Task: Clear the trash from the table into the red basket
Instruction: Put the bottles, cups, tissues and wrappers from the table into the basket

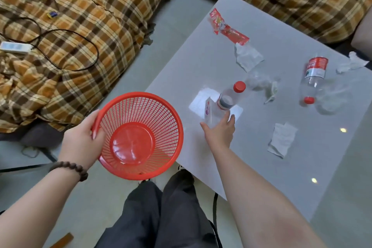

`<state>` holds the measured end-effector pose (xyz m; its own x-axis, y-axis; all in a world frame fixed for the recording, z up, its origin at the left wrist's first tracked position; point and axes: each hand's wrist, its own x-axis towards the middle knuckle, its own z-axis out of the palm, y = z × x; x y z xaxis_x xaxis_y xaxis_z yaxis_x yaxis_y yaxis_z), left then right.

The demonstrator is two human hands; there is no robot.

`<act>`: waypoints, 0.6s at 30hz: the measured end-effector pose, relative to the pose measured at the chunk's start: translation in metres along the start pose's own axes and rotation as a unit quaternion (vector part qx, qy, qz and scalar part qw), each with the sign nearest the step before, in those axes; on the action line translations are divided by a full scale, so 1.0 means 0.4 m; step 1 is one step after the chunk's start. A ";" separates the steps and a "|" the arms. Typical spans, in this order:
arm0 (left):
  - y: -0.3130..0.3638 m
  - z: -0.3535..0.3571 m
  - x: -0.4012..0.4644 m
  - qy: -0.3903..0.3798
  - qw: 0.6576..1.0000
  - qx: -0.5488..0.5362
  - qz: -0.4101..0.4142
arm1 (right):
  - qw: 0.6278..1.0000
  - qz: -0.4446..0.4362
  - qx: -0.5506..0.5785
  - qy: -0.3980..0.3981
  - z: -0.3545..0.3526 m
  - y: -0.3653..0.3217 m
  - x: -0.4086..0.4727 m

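The left hand [80, 141] grips the red basket [138, 137]; the right hand [220, 130], fingers spread, reaches the light, slippery bottle [229, 96]; best taken around its body.

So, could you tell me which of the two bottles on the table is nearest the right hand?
The bottle with the dark label, just beyond the right hand. The red-labelled bottle lies much farther right.
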<state>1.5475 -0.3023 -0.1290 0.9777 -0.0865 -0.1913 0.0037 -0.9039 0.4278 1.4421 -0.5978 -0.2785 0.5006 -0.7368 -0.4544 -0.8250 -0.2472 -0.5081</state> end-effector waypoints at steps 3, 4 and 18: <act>0.005 0.014 0.012 0.001 1.000 0.021 -0.008 | 0.998 0.020 -0.039 -0.035 0.024 0.023 0.050; 0.006 0.017 0.017 -0.002 1.000 0.024 -0.009 | 0.997 0.023 -0.051 -0.051 0.030 0.028 0.061; 0.038 0.007 0.067 0.034 0.997 0.066 -0.024 | 0.994 -0.064 0.059 -0.061 -0.015 -0.083 -0.008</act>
<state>1.5731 -0.3197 -0.1301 0.9890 -0.0165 -0.1471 0.0285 -0.9539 0.2986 1.4665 -0.5910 -0.2559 0.6338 -0.6202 -0.4621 -0.7192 -0.2528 -0.6471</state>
